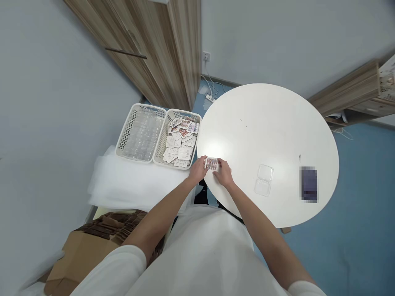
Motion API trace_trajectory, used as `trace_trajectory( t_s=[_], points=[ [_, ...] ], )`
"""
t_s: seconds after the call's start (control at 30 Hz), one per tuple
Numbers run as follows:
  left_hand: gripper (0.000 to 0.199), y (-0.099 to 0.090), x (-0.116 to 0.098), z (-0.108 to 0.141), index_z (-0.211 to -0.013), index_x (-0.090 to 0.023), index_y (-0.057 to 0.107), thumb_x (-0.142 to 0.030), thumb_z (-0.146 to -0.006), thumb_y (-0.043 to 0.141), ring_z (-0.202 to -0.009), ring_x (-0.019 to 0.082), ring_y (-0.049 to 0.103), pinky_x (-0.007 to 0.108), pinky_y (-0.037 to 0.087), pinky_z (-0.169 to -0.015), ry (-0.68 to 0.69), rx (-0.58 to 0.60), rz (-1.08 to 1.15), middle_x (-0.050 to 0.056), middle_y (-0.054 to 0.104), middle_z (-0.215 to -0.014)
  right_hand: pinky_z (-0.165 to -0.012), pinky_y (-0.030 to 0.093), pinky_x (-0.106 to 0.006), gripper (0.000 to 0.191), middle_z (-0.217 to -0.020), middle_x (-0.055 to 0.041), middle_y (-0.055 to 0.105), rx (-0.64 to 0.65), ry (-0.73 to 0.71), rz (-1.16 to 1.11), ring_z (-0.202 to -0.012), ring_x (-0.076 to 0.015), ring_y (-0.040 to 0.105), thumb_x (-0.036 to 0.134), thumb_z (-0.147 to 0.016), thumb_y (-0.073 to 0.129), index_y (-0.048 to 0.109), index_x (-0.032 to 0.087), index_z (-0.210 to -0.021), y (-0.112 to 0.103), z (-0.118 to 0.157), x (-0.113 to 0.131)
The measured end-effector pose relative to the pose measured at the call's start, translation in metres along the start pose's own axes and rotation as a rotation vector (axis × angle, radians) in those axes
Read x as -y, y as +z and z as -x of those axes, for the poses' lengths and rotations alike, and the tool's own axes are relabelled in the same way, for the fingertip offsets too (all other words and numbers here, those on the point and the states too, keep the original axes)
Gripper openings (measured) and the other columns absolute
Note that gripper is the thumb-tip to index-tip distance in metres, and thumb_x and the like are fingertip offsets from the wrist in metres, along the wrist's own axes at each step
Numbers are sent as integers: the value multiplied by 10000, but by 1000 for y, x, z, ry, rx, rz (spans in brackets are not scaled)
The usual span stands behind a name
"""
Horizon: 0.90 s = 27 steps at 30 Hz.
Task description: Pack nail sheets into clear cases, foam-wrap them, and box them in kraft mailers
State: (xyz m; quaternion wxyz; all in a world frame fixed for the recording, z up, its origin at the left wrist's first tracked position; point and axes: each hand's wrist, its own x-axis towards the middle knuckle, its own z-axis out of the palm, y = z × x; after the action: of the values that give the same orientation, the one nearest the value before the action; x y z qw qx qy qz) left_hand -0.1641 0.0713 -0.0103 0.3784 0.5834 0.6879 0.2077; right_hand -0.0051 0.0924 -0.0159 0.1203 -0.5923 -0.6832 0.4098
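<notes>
Between my two hands, over the near left edge of the round table, is a small card of what look like press-on nails (211, 163), its rows of reddish and dark nails facing up. My left hand (198, 169) pinches the card's left side. On its right side, my right hand (224, 172) grips the edge with thumb and fingers. An open clear plastic case (264, 180) lies to the right on the table, its lid folded back. Left of the table, a white basket (159, 150) holds many similar cards (185, 152), some face up, others showing printed backs.
Another white basket (120, 144) with stacked clear plastic cases (143, 133) stands beside the first. A blurred dark object (309, 184) rests on the white round table (271, 119). White foam wrap (123, 185) and a cardboard box (83, 255) are at lower left; a wooden cabinet (154, 45) stands behind.
</notes>
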Motion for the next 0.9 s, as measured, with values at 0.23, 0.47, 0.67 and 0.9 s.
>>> trace_trajectory(
  t_s=[0.23, 0.47, 0.67, 0.9],
  points=[
    [588, 14, -9, 23, -1197, -194, 419, -160, -651, 635, -639, 87, 533, 249, 474, -647, -28, 33, 217, 17, 530, -899, -780, 459, -378, 634, -1092, -78, 436, 48, -65, -321, -916, -185, 506, 202, -687, 560, 320, 232, -1274, -21, 20, -18],
    [678, 49, -56, 48, -1215, -192, 423, -180, -590, 685, -673, 101, 553, 270, 486, -686, 49, 180, 264, 24, 538, -947, -808, 456, -380, 677, -1069, -51, 422, 72, -165, -252, -938, -174, 488, 183, -697, 564, 290, 304, -1304, -75, 79, -61],
    [609, 98, -103, 61, -1194, -188, 436, -236, -632, 663, -698, 127, 537, 290, 471, -691, 171, 253, 122, 23, 552, -912, -819, 451, -386, 637, -1048, -46, 441, 33, -121, -241, -934, -180, 486, 208, -713, 567, 314, 295, -1291, -114, 125, -117],
    [594, 127, -139, 63, -1171, -195, 455, -287, -628, 677, -840, 198, 539, 348, 452, -752, 247, 290, -118, 66, 523, -1007, -945, 359, -437, 603, -1139, -59, 420, 30, -90, -162, -1115, -237, 389, 272, -697, 600, 366, 278, -1252, -138, 140, -160]
  ],
)
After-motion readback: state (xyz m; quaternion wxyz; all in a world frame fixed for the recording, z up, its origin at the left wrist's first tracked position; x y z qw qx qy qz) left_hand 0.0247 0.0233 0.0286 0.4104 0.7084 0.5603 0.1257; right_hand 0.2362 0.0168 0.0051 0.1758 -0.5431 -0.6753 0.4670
